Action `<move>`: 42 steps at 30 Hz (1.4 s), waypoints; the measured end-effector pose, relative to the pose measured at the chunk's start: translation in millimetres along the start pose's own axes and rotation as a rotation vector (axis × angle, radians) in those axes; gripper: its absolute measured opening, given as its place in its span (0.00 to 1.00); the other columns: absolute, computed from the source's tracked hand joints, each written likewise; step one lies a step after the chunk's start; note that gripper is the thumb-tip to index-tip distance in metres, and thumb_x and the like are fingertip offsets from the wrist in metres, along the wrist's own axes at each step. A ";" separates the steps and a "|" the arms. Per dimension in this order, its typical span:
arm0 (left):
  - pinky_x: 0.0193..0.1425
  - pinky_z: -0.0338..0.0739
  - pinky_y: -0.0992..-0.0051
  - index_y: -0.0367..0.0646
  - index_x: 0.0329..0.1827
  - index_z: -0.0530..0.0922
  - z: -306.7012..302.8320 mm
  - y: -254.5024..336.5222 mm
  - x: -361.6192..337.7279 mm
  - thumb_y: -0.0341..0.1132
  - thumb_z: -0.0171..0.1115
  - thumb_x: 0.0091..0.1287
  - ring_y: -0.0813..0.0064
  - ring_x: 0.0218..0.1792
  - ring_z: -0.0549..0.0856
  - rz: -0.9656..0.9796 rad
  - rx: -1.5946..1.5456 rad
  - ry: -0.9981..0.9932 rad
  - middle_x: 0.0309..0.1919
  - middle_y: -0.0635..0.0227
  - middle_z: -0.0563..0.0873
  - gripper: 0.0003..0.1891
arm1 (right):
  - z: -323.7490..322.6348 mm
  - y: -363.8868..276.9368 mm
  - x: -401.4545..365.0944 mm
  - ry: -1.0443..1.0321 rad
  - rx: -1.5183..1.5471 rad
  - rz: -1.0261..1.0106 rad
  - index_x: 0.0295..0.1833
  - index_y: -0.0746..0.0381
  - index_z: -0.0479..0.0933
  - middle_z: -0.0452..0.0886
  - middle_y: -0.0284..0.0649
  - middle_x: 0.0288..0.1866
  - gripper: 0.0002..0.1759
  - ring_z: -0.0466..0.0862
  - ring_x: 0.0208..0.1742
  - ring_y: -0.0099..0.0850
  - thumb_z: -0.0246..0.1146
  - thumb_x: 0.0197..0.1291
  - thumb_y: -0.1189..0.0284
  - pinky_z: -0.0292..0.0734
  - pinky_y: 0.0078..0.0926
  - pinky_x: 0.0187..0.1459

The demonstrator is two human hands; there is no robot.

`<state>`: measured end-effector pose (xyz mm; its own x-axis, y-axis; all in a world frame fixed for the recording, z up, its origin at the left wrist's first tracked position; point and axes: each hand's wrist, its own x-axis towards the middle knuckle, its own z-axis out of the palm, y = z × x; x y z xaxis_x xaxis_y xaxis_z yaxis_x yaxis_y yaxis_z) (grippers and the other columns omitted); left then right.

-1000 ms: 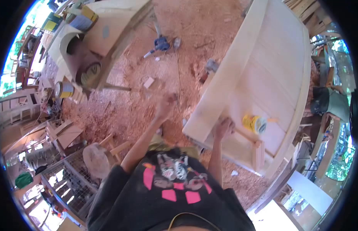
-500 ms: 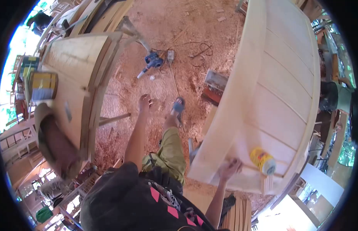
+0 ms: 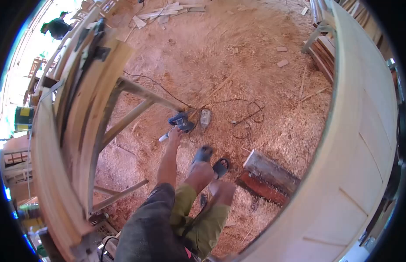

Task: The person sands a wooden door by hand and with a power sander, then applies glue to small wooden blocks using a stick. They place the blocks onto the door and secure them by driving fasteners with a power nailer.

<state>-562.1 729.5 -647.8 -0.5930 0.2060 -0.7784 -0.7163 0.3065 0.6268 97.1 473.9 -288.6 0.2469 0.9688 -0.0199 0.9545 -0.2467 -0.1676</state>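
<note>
My left hand [image 3: 174, 133] reaches down to a blue handheld blower [image 3: 183, 122] on the sawdust-covered floor. Its fingers look closed at the blower's body, just above the pale nozzle, though they are small and partly hidden. A dark cord runs from around the blower, beside a white power socket box [image 3: 205, 117]. My right hand is out of view. Below the blower are my feet in dark sandals [image 3: 221, 167], with my knees bent.
A large pale wooden panel [image 3: 349, 144] with grooves curves along the right. Stacked boards [image 3: 87, 109] on a wooden stand fill the left. Two timber blocks [image 3: 272, 170] lie right of my feet. Wood scraps [image 3: 282, 63] and loose cord [image 3: 255, 111] are on the floor. Another person [image 3: 57, 28] is at upper left.
I have bent down and forward, and my left hand has gone from above the floor to the blower. My right hand, earlier by the yellow container on the panel, has left the view.
</note>
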 end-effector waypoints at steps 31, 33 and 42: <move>0.32 0.82 0.67 0.40 0.47 0.72 107.7 1.3 -50.8 0.23 0.75 0.50 0.71 0.24 0.83 0.068 0.075 0.726 0.25 0.68 0.78 0.23 | -51.1 -146.4 288.5 -0.631 -0.127 0.080 0.50 0.61 0.82 0.84 0.52 0.51 0.23 0.80 0.56 0.55 0.56 0.73 0.51 0.73 0.59 0.60; 0.28 0.79 0.71 0.36 0.50 0.73 116.3 13.5 -87.0 0.23 0.76 0.50 0.74 0.22 0.82 0.163 0.181 0.772 0.26 0.69 0.79 0.25 | -74.3 -147.9 291.0 -0.662 -0.105 0.109 0.50 0.61 0.82 0.84 0.52 0.52 0.24 0.81 0.57 0.55 0.56 0.73 0.51 0.73 0.59 0.60; 0.33 0.81 0.69 0.42 0.69 0.57 130.7 122.1 -184.8 0.23 0.72 0.54 0.71 0.32 0.84 0.059 0.167 0.281 0.37 0.63 0.81 0.41 | -131.0 -132.7 275.0 -0.736 -0.002 0.225 0.50 0.61 0.83 0.85 0.53 0.53 0.25 0.82 0.58 0.56 0.55 0.73 0.49 0.74 0.60 0.61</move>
<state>-491.8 850.3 -431.9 -0.7267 -0.0297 -0.6863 -0.6212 0.4550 0.6381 60.2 770.1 -142.7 0.2606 0.6607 -0.7039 0.8949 -0.4389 -0.0806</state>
